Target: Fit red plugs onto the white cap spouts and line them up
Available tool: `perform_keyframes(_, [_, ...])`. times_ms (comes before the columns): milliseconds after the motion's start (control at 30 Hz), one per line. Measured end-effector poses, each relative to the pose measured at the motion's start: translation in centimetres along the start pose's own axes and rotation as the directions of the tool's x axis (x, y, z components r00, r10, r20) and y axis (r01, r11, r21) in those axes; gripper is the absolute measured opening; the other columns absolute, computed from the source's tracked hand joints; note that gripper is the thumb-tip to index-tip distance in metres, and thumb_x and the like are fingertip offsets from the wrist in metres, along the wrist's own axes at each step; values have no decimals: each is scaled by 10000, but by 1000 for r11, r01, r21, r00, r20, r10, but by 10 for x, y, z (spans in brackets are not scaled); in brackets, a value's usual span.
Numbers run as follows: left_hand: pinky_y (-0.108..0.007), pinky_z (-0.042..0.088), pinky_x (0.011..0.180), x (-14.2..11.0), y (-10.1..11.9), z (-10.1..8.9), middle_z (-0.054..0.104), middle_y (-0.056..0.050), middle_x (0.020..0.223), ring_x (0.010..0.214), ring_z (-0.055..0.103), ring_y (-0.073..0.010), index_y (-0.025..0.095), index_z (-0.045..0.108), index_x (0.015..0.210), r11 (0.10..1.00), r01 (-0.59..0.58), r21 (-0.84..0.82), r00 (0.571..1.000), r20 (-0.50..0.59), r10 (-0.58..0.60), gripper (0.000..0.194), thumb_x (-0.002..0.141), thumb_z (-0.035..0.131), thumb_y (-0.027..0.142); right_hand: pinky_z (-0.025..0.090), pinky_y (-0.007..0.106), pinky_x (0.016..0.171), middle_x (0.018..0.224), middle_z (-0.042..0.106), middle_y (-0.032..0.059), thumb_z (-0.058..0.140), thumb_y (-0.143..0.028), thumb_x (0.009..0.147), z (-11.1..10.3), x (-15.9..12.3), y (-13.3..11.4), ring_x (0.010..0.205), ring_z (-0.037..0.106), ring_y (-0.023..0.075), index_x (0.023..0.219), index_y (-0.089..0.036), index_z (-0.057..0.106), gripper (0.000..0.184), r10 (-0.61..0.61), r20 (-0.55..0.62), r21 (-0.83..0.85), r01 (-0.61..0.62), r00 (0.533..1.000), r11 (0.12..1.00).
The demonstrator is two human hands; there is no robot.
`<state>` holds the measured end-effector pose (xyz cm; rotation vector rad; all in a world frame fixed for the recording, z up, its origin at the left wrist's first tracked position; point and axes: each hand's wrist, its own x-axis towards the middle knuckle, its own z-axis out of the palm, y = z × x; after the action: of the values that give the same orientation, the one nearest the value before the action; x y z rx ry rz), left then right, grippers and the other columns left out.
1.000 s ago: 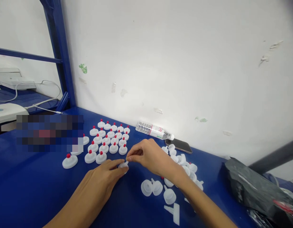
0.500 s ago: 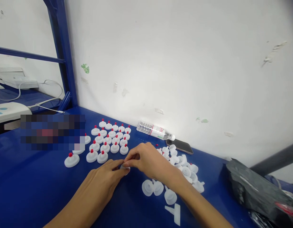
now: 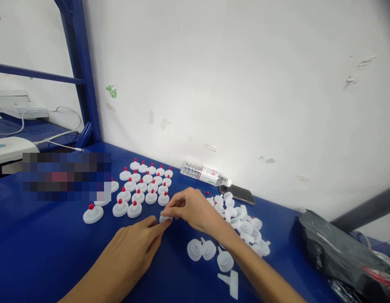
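Note:
A white round plastic cap (image 3: 164, 219) sits between my two hands, near the middle of the table. The fingers of my left hand (image 3: 137, 243) press against its base from the near left side. My right hand (image 3: 192, 212) pinches at its top, and its fingertips hide whatever is there. Just beyond stand rows of similar white caps with red tips (image 3: 138, 196), upright. To the right, partly behind my right forearm, lies a loose pile of white caps with spouts (image 3: 246, 227). Several more white spouted caps (image 3: 225, 261) lie nearer, below that forearm.
Along the wall lie a clear plastic bottle (image 3: 205, 173) and a dark phone (image 3: 241, 193). One small red tip (image 3: 207, 192) lies by the pile. A grey plastic bag (image 3: 337, 244) is at the right, and a blurred patch covers something at the left.
My right hand's fingers have risen slightly on the cap, and my left fingers have shifted, leaving more of its white base visible. The whole view has drifted slightly.

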<state>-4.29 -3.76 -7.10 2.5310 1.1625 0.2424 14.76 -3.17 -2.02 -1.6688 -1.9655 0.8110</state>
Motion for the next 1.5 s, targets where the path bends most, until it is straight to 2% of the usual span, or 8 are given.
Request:
perform_keyframes(233, [-358, 443, 653, -3, -1, -3, 785, -40, 869, 832, 765, -291, 356, 658, 1315, 991, 95, 97, 995, -19, -94, 478, 1025, 291, 259, 453, 231, 665, 802, 784, -31, 766, -308, 892, 6, -1, -2, 743, 700, 141, 877, -264, 838, 87, -39, -64, -3, 39, 997, 999])
perform_keyframes(400, [-325, 391, 595, -4, -2, -4, 786, -28, 790, 749, 762, -266, 373, 616, 1377, 980, 164, 112, 984, -83, -156, 473, 1038, 288, 341, 458, 217, 611, 812, 773, -51, 457, -508, 1067, -5, -4, -8, 551, 662, 82, 978, -264, 787, 420, -83, -70, -81, 77, 994, 994])
perform_keyframes(500, [-344, 441, 637, -2, -4, -6, 805, -46, 879, 824, 770, -281, 355, 601, 1400, 962, 238, 134, 969, -106, -225, 486, 1031, 285, 360, 475, 224, 630, 864, 784, -36, 375, -487, 1092, -26, -4, -3, 576, 683, 90, 1044, -260, 755, 445, -11, -157, -178, -18, 987, 984])
perform_keyframes(733, [-463, 519, 775, 1, -4, -10, 794, -102, 1098, 1047, 743, -362, 279, 530, 1474, 937, 323, 132, 946, -84, -314, 542, 1032, 225, 354, 437, 353, 688, 912, 780, 100, 620, -354, 973, -72, -11, 24, 814, 702, 273, 972, -218, 777, 208, 163, -393, -426, -336, 905, 840])
perform_keyframes(933, [-421, 484, 734, 0, 0, -12, 800, -76, 983, 945, 756, -333, 284, 533, 1459, 939, 331, 92, 942, -93, -323, 542, 1034, 209, 379, 428, 335, 617, 714, 736, 63, 833, -250, 767, -73, -12, 41, 646, 677, 232, 704, -221, 754, 105, 274, -295, -472, -389, 915, 791])
perform_keyframes(1100, [-343, 448, 675, -3, 0, -11, 801, -22, 907, 836, 758, -255, 327, 581, 1400, 961, 278, 1, 949, -156, -275, 501, 1027, 256, 403, 433, 320, 620, 767, 765, 44, 760, -151, 803, -72, -10, 30, 658, 688, 203, 701, -215, 741, 122, 238, -261, -442, -335, 935, 832])
perform_keyframes(1367, [-330, 444, 677, -5, -1, -4, 781, 15, 864, 814, 755, -225, 345, 543, 1416, 990, 125, -65, 981, -139, -133, 443, 1039, 317, 405, 428, 265, 582, 780, 784, -45, 836, -304, 779, -32, -10, -8, 673, 699, 146, 776, -266, 769, 78, 126, -9, -313, -122, 992, 942])
perform_keyframes(1500, [-342, 443, 684, -5, 2, -5, 782, 10, 880, 822, 755, -226, 355, 526, 1421, 993, 99, -72, 989, -100, -105, 433, 1048, 308, 375, 450, 268, 596, 782, 780, -13, 716, -521, 889, -33, -9, -6, 679, 700, 155, 813, -276, 790, 267, 95, -39, -349, -103, 995, 932])
